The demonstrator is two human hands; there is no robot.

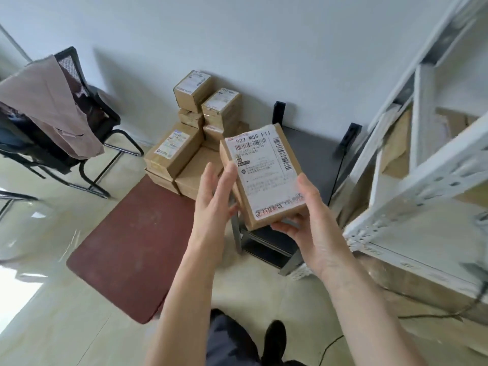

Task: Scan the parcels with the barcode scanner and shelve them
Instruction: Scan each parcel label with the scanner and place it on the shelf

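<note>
held parcel [261, 175] label reads "922 m58 f11".
</note>
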